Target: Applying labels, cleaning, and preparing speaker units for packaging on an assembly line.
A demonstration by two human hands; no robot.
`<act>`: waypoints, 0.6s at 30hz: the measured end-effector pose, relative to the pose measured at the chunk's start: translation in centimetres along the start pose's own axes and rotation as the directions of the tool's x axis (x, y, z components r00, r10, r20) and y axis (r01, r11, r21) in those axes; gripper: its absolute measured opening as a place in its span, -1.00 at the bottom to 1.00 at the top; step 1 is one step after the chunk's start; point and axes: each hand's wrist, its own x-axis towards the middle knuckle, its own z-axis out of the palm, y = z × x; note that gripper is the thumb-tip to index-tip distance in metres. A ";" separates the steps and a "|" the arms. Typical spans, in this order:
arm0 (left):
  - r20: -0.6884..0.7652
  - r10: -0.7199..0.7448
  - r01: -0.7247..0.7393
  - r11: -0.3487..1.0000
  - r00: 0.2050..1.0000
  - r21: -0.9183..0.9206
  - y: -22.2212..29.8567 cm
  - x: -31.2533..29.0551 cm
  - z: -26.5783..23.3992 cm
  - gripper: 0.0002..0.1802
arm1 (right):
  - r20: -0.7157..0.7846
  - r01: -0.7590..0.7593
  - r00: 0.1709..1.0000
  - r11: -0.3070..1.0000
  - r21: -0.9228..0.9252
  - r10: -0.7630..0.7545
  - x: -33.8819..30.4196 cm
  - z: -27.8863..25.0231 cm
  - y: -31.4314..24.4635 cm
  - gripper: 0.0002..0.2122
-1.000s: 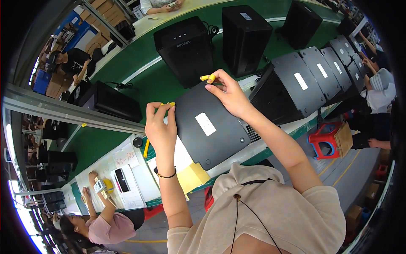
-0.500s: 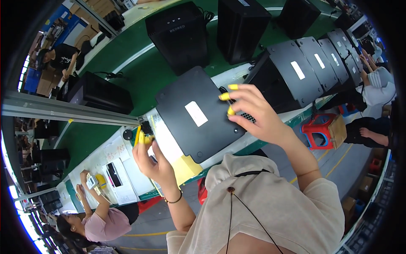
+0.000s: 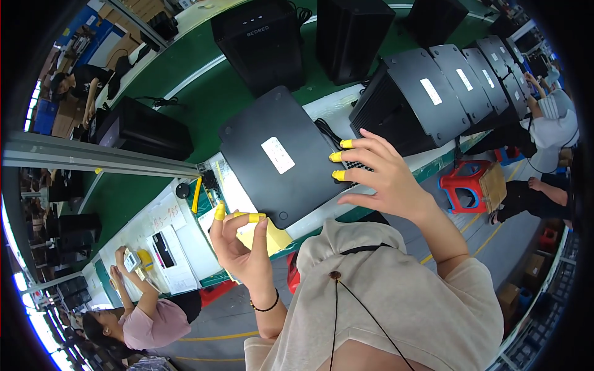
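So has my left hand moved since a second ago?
Yes: judged against the end of the grey metal rail, your left hand has come toward you, now at the black panel's near left corner.

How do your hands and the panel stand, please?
Left hand at near corner of dark panel, grip unclear. Right hand open at its right edge. White label up. Black cable alongside.

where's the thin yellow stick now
In the head view, the thin yellow stick is left of centre, just right of a small black disc and up-left of the left hand.
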 end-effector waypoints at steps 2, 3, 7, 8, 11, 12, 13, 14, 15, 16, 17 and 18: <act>-0.003 -0.034 0.034 0.999 0.999 0.003 -0.1 -0.4 0.1 -0.27 | -0.019 0.005 1.000 0.999 0.031 -0.005 -0.5 0.5 0.5 -0.77; -0.004 -0.069 0.069 0.998 0.998 0.001 -0.1 -0.5 0.2 -0.27 | -0.020 0.008 1.000 0.999 0.037 -0.007 -0.7 0.8 0.7 -0.77; 0.044 -0.075 0.073 0.996 0.996 0.059 0.3 -0.6 0.5 -0.29 | -0.038 0.039 0.999 0.996 0.084 -0.036 -0.8 1.3 1.0 -0.76; 0.059 -0.077 0.074 0.996 0.995 0.055 0.2 -0.7 0.5 -0.31 | -0.043 0.047 0.998 0.996 0.079 -0.044 -0.8 1.3 1.0 -0.75; 0.099 -0.092 0.084 0.993 0.991 0.079 -0.3 -0.9 0.7 -0.34 | -0.063 0.047 0.997 0.994 0.097 -0.041 -1.2 1.8 1.3 -0.73; 0.084 -0.053 0.042 0.991 0.995 0.128 -0.7 -1.0 0.7 -0.43 | -0.063 0.048 0.997 0.994 0.098 -0.042 -1.2 1.9 1.3 -0.73; 0.083 -0.054 0.043 0.991 0.995 0.129 -0.8 -0.9 0.7 -0.43 | -0.072 0.049 0.997 0.994 0.101 -0.041 -1.2 1.9 1.3 -0.73; 0.089 0.033 -0.052 0.974 0.995 0.221 -0.8 -0.9 0.8 -0.48 | -0.080 0.048 0.996 0.993 0.104 -0.040 -1.2 2.0 1.3 -0.73; 0.103 0.119 -0.146 0.939 0.988 0.311 -0.8 -0.8 0.9 -0.54 | -0.079 0.050 0.996 0.993 0.106 -0.042 -1.2 2.1 1.3 -0.73; 0.101 0.118 -0.144 0.939 0.988 0.313 -0.6 -0.8 0.9 -0.54 | -0.086 0.049 0.996 0.993 0.110 -0.039 -1.2 2.1 1.3 -0.72; 0.098 0.160 -0.185 0.917 0.982 0.353 -0.4 -0.7 1.0 -0.58 | -0.092 0.047 0.995 0.992 0.114 -0.037 -1.2 2.1 1.3 -0.71; 0.100 0.202 -0.225 0.892 0.974 0.391 -0.3 -0.6 1.1 -0.63 | -0.091 0.047 0.995 0.992 0.115 -0.036 -1.2 2.1 1.3 -0.71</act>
